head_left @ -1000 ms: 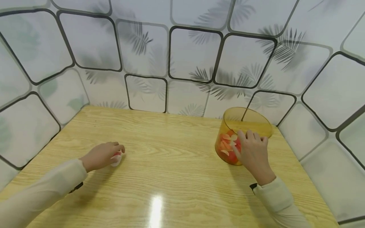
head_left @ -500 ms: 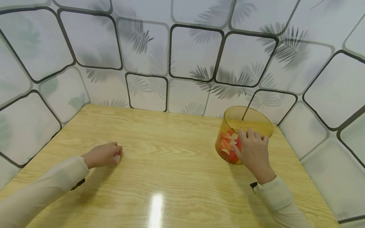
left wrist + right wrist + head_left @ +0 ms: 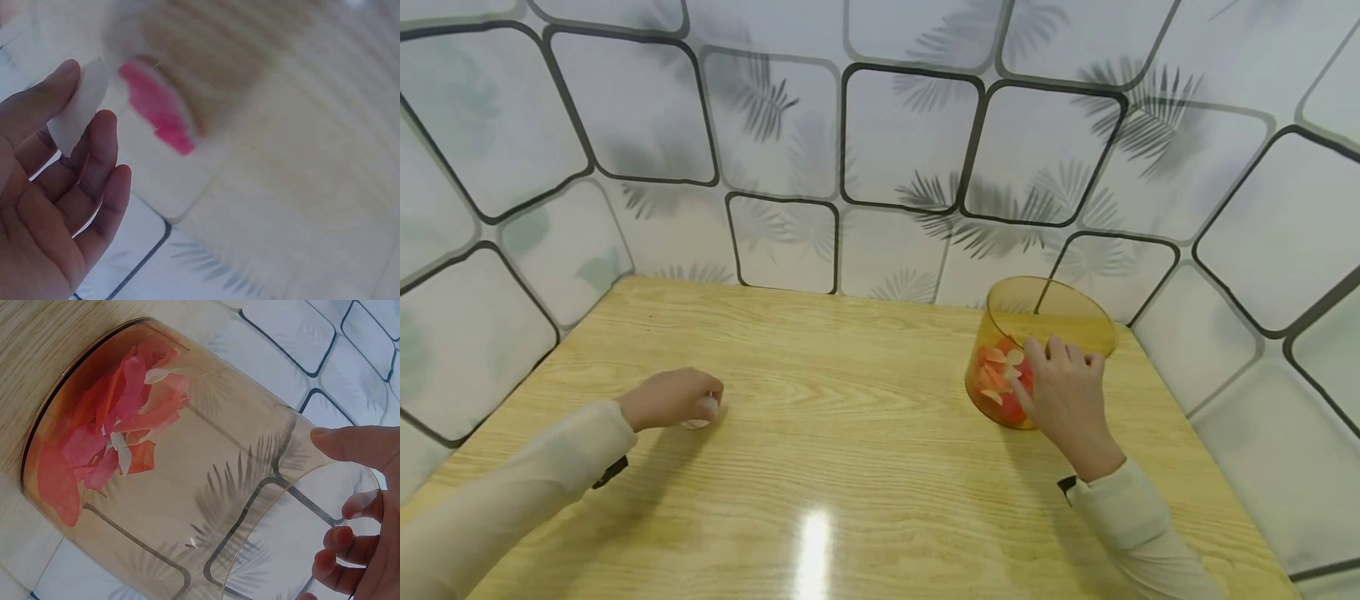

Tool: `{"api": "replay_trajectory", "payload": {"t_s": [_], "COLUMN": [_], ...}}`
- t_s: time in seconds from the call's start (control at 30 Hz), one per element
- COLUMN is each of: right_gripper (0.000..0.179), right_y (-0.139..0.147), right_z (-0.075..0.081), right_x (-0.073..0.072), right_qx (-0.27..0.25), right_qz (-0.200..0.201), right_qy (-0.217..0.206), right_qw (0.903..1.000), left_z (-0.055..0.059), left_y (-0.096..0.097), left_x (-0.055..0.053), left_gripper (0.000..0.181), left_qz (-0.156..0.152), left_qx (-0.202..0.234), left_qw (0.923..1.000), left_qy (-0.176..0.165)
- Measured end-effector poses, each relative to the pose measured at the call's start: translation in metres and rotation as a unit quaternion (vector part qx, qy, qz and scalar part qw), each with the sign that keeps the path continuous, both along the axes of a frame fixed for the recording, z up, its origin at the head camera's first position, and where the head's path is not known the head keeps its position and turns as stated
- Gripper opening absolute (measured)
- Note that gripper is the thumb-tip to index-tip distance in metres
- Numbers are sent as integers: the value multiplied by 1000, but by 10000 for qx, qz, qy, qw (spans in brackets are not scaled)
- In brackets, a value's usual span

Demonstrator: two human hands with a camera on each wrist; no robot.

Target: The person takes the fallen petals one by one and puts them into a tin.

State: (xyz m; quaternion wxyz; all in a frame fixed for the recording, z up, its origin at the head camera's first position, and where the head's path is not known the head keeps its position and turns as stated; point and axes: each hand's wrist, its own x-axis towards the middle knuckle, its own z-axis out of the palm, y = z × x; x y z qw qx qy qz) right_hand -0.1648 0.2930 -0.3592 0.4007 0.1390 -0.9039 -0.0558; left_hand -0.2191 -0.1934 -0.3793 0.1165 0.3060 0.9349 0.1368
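Note:
My left hand [image 3: 673, 398] is low over the left part of the table. Its thumb and fingertip pinch a white scrap that looks like torn paper [image 3: 81, 106]. Below the fingers, a pink scrap with a pale edge [image 3: 159, 109] shows blurred in the left wrist view. On the right stands a clear amber bin [image 3: 981, 354], upright. Red, pink, orange and white scraps [image 3: 128, 419] are heaped at its bottom. My right hand [image 3: 1067, 400] grips the bin's near rim, thumb on the outer wall and several fingertips curled in over the edge.
The wood-grain table [image 3: 850, 400] is walled at the back and sides by white panels [image 3: 910, 142] printed with dark frames and leaves. The bin stands near the back right corner. A bright light reflection [image 3: 812, 550] lies on the tabletop's front.
My left thumb and fingers have closed on the white scrap, and the hand has shifted slightly upward. The pink part no longer shows beside it in the head view. My right hand stays on the bin.

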Motion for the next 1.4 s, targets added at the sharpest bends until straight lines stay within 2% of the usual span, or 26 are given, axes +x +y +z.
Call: {"api": "replay_trajectory", "payload": {"t_s": [0.13,0.3,0.47,0.6,0.8,0.9,1.0,1.07,1.2,1.3,1.4], "right_gripper": [32,36,42,44,48,50,50,50,50,51,48], "right_y": [0,-1,0,2,2,1,1,1,0,0,1], "right_z": [0,0,1,2,0,0,0,0,0,0,1], "right_x": [-1,0,2,3,3,3,2,2,2,2,3], "right_qx": [38,31,-24,-12,47,103,140,142,110,144,140], "right_qz": [64,23,-134,-186,-201,-220,-246,-238,-226,-255,-272], "right_qy": [118,80,-172,-239,-217,-187,-184,-207,-250,-273,-273], "right_qw": [9999,10000,9998,9995,9996,9995,9994,9994,9994,9992,9992], "left_z": [16,40,63,76,92,99,101,101,100,99,98], "left_y": [14,49,110,169,252,285,312,325,341,346,343], "left_x": [-8,-22,-36,-42,-45,-47,-50,-51,-52,-53,-52], "left_gripper": [24,17,9,12,15,14,14,14,18,33,45], "left_qz": [-95,-302,-543,-717,-849,-832,-850,-848,-879,-894,-937], "left_qx": [194,219,701,1371,2201,2427,2550,2575,2372,2139,2103], "left_qw": [9997,9974,9887,9775,9640,9603,9585,9585,9620,9657,9656], "left_qy": [101,608,1210,1434,1224,1090,949,885,1024,1172,1213]}}
